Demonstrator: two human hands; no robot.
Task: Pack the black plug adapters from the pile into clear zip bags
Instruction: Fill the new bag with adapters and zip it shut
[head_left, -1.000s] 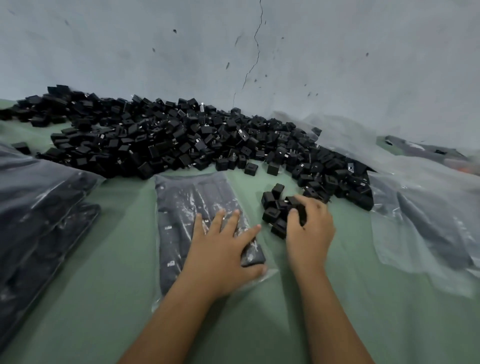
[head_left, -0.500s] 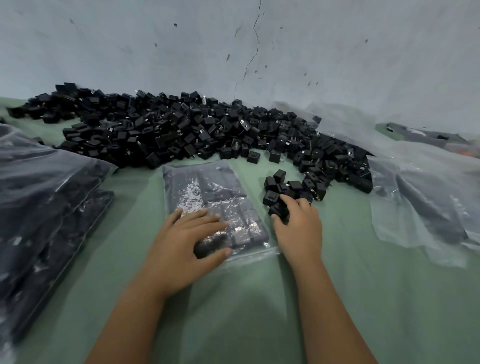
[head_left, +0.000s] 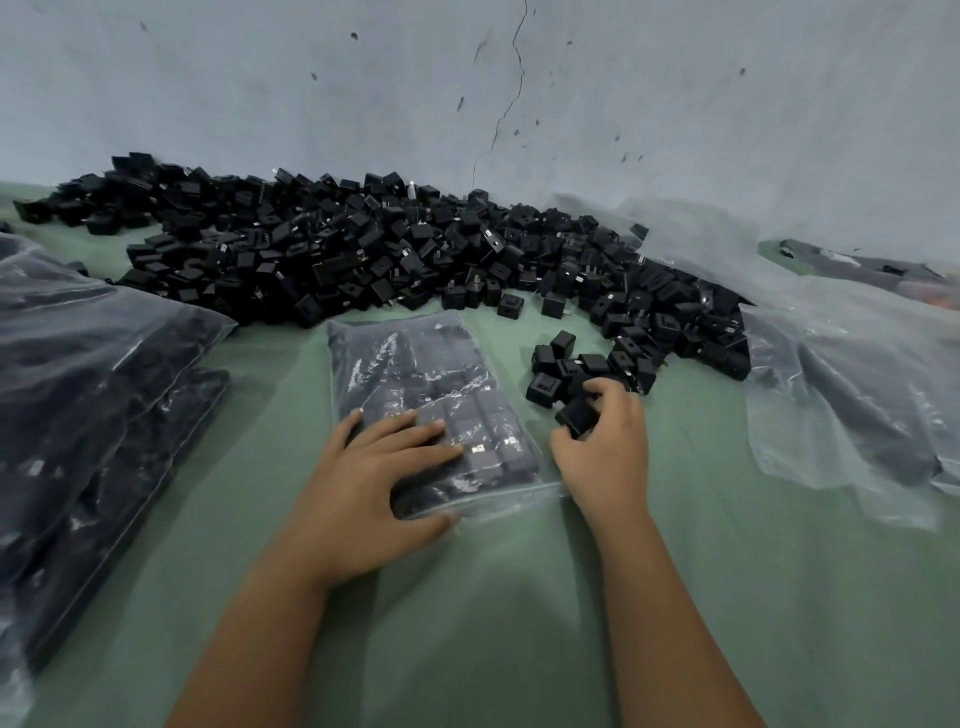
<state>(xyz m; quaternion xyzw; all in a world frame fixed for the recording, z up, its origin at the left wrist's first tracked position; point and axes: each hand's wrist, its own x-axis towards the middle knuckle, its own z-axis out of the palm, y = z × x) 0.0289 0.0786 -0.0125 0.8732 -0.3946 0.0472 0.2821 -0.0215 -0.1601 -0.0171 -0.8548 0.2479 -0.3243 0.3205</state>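
A big pile of black plug adapters (head_left: 374, 249) runs along the wall across the green table. In front of it lies a clear zip bag (head_left: 415, 384) filled with rows of adapters. My left hand (head_left: 374, 483) rests flat on the bag's near end, fingers spread over it and thumb at its near edge. A small cluster of loose adapters (head_left: 587, 369) sits just right of the bag. My right hand (head_left: 608, 452) is at that cluster's near side, its fingers curled round one black adapter (head_left: 576, 418).
Filled clear bags (head_left: 88, 395) are stacked at the left. Loose clear plastic bags (head_left: 852, 395) lie heaped at the right, partly over dark contents. A cracked grey wall (head_left: 519, 104) stands close behind the pile. Bare green tabletop (head_left: 519, 597) lies near me.
My left hand slid left and nearer along the bag to its near end. My right hand drew back from the cluster and now grips one adapter.
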